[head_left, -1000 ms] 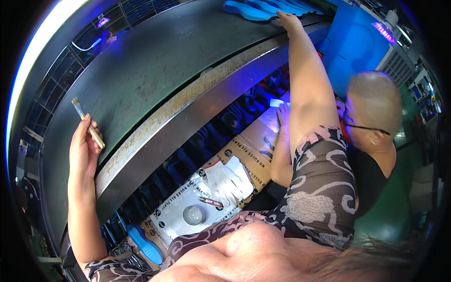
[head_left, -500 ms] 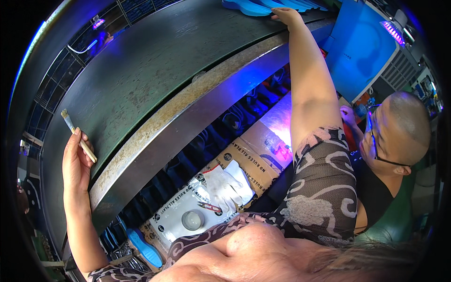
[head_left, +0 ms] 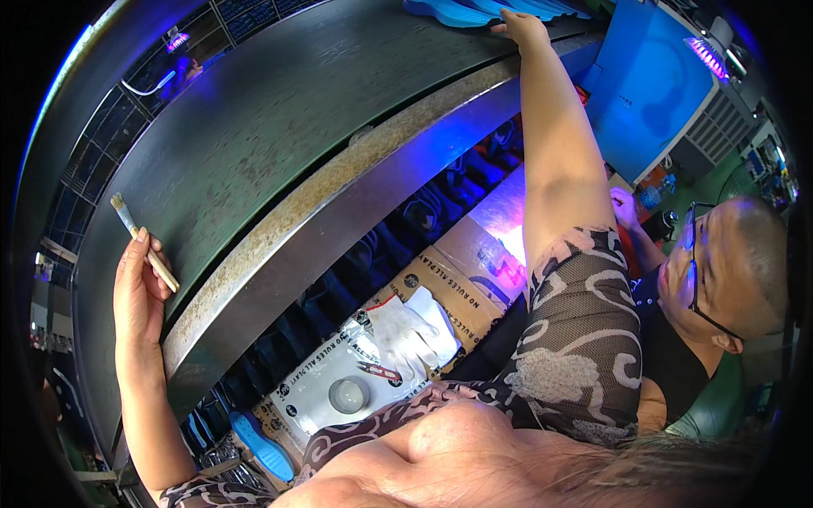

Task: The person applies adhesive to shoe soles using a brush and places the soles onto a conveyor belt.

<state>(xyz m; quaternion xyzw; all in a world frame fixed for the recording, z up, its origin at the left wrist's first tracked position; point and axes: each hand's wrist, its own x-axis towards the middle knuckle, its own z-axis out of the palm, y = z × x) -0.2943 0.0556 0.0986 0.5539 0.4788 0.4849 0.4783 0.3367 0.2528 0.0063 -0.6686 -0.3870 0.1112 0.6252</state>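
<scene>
The dark bench (head_left: 254,127) bears several blue soles (head_left: 453,12) toward its far right.

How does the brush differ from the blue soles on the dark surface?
The brush is held in the left hand; the blue soles lie overlapping on the dark surface, the right hand at their edge. The brush is slim and straight; the blue soles are broader and curved. The brush is single; the blue soles are several. Both have a hand at them.
</scene>
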